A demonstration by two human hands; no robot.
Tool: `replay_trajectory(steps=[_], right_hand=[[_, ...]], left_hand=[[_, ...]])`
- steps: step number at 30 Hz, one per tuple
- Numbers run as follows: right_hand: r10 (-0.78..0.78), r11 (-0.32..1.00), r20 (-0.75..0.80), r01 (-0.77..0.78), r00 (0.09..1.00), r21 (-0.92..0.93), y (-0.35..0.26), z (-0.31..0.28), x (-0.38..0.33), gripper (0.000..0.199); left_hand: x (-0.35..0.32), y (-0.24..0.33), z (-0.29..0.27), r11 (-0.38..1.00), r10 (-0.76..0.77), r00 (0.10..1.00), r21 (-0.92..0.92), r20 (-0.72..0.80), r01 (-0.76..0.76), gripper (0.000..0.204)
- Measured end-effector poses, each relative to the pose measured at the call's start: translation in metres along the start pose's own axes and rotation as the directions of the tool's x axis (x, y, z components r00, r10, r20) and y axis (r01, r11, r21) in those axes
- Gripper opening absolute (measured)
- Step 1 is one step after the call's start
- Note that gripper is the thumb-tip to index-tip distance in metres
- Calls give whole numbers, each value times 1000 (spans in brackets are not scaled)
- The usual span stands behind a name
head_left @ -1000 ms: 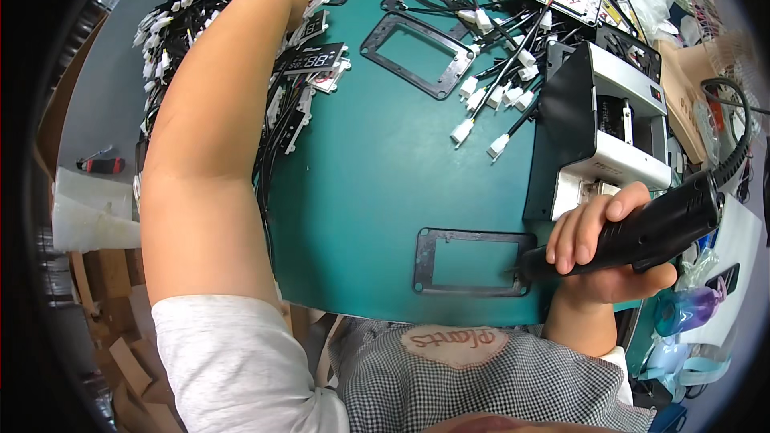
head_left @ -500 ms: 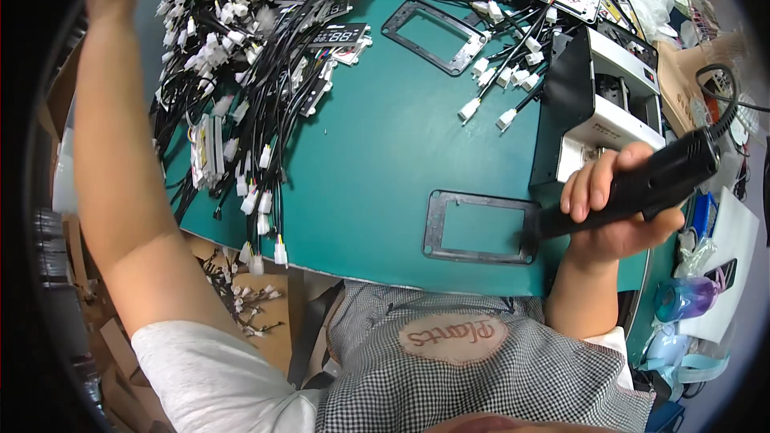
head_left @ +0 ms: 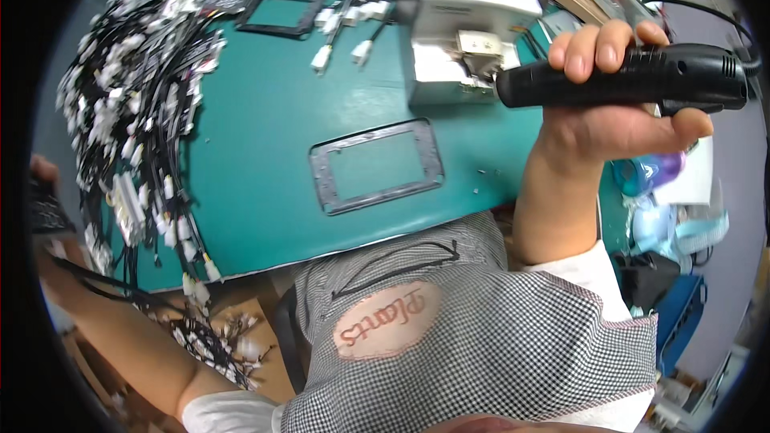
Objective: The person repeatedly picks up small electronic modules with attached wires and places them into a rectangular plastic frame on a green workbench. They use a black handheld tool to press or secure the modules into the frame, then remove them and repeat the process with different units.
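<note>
My right hand (head_left: 618, 124) is raised over the table's right side and grips a black electric screwdriver (head_left: 642, 78) that lies level, its cord running off to the right. A grey rectangular frame (head_left: 377, 164) lies flat on the green table (head_left: 265, 128) near the front edge, left of that hand. My left hand (head_left: 40, 172) is out past the table's left edge, at the rim of the picture, closed on a dark flat part (head_left: 46, 207) that is mostly hidden. My left forearm runs up from the lower left.
A thick heap of black cables with white connectors (head_left: 136, 104) covers the table's left side and hangs over its edge. A black frame (head_left: 281, 10) and loose connectors lie at the back. A white and grey boxy fixture (head_left: 465, 24) stands at the back right. Cardboard boxes (head_left: 241, 337) sit below.
My left arm has swung from the cables at the far left back down past the table's edge. My right hand has lifted the screwdriver away from the grey frame. The view has tilted.
</note>
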State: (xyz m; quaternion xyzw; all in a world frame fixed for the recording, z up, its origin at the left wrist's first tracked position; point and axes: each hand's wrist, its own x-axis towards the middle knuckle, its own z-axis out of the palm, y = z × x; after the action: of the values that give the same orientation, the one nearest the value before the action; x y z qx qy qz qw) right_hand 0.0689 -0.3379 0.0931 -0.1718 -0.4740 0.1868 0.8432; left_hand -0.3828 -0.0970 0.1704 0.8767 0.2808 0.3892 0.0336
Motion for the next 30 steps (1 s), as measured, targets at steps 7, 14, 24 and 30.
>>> replay_trajectory(steps=[7,14,24,30], right_hand=[[-159,955,-79,133,984,-266,-10,-29,-1,104],[-177,943,-4,168,984,-288,3,-31,1,103],[-182,871,-61,132,981,-474,24,27,11,97],[37,897,-105,-79,994,-435,19,43,4,97]], left_hand=[[-71,57,107,991,-54,922,-91,384,96,85],[-82,57,104,978,-87,927,-148,365,150,81],[-88,57,105,975,-78,939,-172,336,143,74],[-88,84,126,945,-33,927,-290,375,151,67]])
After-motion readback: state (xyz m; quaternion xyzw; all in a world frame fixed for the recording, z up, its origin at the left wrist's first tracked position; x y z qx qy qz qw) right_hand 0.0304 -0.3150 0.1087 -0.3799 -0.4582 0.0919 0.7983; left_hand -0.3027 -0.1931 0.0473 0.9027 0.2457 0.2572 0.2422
